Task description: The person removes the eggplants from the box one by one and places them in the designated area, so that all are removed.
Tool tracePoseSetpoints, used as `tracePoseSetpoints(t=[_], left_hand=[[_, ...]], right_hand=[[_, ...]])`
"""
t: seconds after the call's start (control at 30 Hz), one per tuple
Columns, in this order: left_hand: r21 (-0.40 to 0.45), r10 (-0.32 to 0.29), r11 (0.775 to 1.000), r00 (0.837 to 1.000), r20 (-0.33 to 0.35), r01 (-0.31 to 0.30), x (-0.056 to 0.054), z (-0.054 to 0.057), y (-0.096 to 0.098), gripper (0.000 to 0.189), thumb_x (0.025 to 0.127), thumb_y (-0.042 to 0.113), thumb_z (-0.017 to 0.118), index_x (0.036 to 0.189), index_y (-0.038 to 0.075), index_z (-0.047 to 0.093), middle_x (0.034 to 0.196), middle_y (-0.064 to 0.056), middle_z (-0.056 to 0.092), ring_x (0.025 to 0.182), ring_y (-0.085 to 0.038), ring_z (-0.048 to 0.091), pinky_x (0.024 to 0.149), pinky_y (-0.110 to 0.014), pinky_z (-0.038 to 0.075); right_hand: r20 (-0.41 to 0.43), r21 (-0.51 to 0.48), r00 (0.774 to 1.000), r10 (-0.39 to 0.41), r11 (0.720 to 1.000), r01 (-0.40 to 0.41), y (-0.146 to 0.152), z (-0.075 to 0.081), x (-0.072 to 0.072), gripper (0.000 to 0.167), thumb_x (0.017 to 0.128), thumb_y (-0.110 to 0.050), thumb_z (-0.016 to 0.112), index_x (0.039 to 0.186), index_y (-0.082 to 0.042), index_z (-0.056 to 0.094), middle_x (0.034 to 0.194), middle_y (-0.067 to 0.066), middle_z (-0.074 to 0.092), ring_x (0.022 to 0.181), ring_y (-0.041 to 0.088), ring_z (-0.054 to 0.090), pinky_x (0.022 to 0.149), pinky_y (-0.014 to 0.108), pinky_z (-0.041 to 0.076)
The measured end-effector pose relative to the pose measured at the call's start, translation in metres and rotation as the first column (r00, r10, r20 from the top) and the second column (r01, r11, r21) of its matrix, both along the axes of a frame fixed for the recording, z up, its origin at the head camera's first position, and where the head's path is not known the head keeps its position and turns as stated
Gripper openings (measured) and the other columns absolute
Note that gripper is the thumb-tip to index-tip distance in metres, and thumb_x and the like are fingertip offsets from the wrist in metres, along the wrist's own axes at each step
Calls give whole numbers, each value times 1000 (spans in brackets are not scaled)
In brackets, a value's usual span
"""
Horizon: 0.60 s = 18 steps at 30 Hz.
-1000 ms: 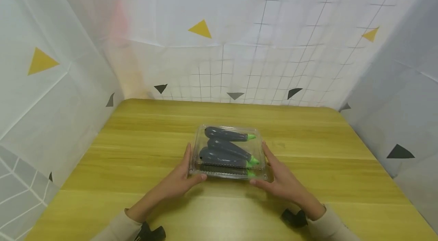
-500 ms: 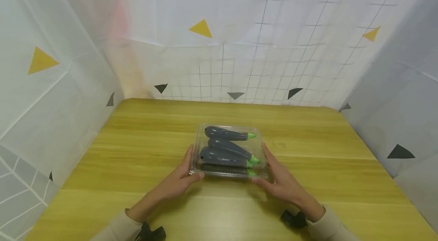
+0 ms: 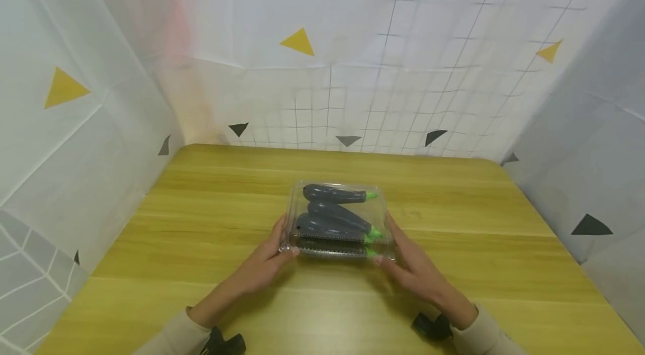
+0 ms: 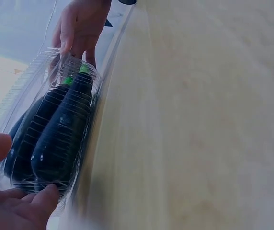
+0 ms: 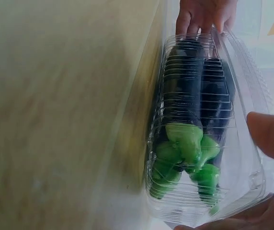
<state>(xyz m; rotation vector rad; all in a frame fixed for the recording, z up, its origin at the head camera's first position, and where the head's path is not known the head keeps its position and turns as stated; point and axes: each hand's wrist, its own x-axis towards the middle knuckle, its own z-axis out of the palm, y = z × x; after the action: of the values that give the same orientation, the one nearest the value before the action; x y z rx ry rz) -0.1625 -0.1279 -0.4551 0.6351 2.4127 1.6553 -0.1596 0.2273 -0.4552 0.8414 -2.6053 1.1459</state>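
A clear plastic clamshell box (image 3: 379, 214) with several dark eggplants (image 3: 339, 217) inside lies between both hands at the table's middle. The eggplants' green stem ends point right. My left hand (image 3: 263, 266) grips the box's left end, thumb on the near edge. At the other end my right hand (image 3: 414, 266) holds it the same way, thumb at the near right corner. In the left wrist view, fingertips (image 4: 51, 196) reach around the box's end and lower edge. The lid looks closed. Whether the box touches the table, I cannot tell.
The wooden table (image 3: 201, 198) extends around the box on all sides. White patterned sheets (image 3: 272, 13) stand behind it and at left and right. Dark wrist-worn devices (image 3: 431, 326) sit by both sleeves, close to the tabletop.
The box's near edge has risen slightly, so more of its ribbed near side shows. Both thumbs have shifted a little with it. The hands keep their hold.
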Motion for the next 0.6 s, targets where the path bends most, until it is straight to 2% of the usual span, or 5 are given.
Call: tracePoseSetpoints(t=[0.3,0.43,0.53,0.6], left_hand=[[11,81,997,995,-64,-80,2,0,2,66,107,12,55,164,3,22,158,-26,41,144,-41,40,118,-57,27],[26,112,994,990,-84,-110,4,1,6,60,107,11,56,161,3,31,151,-27,49,139,-43,46,115,-62,31],[33,145,989,985,-89,-143,6,2,7,53,106,10,56,156,5,39,144,-25,57,134,-43,52,112,-65,35],[38,167,986,982,-86,-164,7,2,6,49,106,10,56,154,7,43,141,-23,60,132,-42,54,110,-66,37]], right_hand=[[2,-5,1000,-6,1000,6,-3,0,3,84,101,-16,67,166,-2,15,166,23,26,145,48,34,112,69,27],[-3,4,999,-36,999,36,-3,-1,3,78,104,-12,62,166,-3,16,166,20,29,146,43,35,116,58,28],[-69,15,994,-85,996,87,-3,-2,3,69,106,-6,56,166,-4,22,159,22,42,134,37,51,109,49,42],[-123,18,987,-107,994,110,-3,-2,3,68,105,-2,55,165,-4,24,148,25,54,117,32,63,94,48,53]])
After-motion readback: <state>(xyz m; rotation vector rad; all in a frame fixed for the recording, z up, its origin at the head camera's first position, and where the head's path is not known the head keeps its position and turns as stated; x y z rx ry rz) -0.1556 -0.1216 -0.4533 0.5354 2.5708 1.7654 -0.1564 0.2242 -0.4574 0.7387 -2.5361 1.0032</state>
